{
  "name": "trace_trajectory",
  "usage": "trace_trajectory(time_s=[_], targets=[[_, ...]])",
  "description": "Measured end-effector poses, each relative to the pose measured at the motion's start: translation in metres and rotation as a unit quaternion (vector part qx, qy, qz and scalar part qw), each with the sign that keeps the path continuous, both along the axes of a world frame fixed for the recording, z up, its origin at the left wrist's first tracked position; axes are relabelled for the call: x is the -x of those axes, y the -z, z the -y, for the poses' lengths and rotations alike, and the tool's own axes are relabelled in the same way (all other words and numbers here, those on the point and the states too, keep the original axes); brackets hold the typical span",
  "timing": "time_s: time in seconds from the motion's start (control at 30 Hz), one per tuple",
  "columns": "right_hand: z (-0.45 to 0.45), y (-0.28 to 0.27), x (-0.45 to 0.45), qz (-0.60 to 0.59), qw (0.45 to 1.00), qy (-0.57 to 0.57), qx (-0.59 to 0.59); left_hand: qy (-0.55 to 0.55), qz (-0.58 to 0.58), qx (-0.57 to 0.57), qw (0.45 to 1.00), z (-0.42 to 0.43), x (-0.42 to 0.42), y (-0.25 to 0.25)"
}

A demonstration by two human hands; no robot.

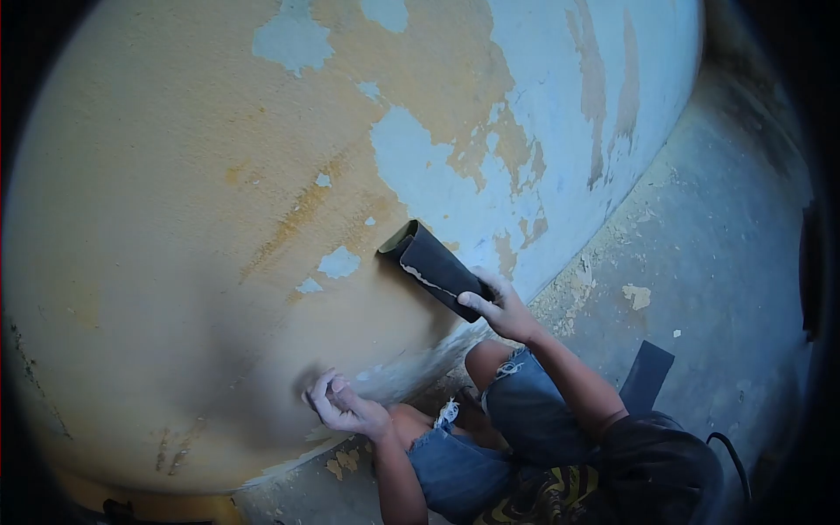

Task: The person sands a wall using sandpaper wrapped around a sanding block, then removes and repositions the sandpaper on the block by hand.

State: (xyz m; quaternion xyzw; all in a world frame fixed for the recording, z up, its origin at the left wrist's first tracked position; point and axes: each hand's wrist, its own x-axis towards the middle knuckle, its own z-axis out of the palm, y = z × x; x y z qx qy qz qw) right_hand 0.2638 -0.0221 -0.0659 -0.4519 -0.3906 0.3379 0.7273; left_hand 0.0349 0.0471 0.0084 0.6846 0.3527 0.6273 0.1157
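Apparently mid-rub, you grip a folded sheet [444,264] in your right hand [500,308] over the flaking surface [166,184], your left hand [348,408] loosely half-open, the next stroke likely calling for even pressure.

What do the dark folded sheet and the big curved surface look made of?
Dark folded sheet: probably matte sandpaper, given its stiff curl and pale torn edge. Big curved surface: perhaps dull filler, patchy tan and whitish; base material unclear.

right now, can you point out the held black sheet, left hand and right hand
held black sheet [442,265], head view, outer face
left hand [348,409], head view, hand's middle
right hand [505,313], head view, hand's middle
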Motion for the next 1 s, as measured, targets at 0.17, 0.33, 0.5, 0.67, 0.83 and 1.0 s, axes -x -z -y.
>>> trace_trajectory(time_s=[0.17,0.33,0.5,0.67,0.83,1.0], targets=[[0.024,0.093,0.016,-0.108,0.991,-0.052,0.066,-0.115,-0.088,-0.121,0.982,-0.009,0.003,-0.015],[0.007,0.009,-0.006,-0.043,0.999,0.005,-0.018,-0.139,-0.150,-0.053,0.977,0.002,-0.005,-0.018],[0.029,0.099,0.007,-0.124,0.988,-0.047,0.083,-0.107,-0.158,0.006,0.982,-0.007,-0.012,-0.019],[0.010,0.021,-0.013,-0.058,0.998,-0.027,0.006,-0.084,-0.147,0.038,0.985,-0.001,-0.019,-0.022],[0.032,0.136,-0.001,-0.122,0.987,-0.055,0.094,-0.136,-0.174,0.024,0.975,-0.008,-0.012,-0.015],[0.019,0.030,-0.014,-0.066,0.998,0.000,0.025,-0.059,-0.126,0.032,0.990,0.000,-0.020,-0.021]])
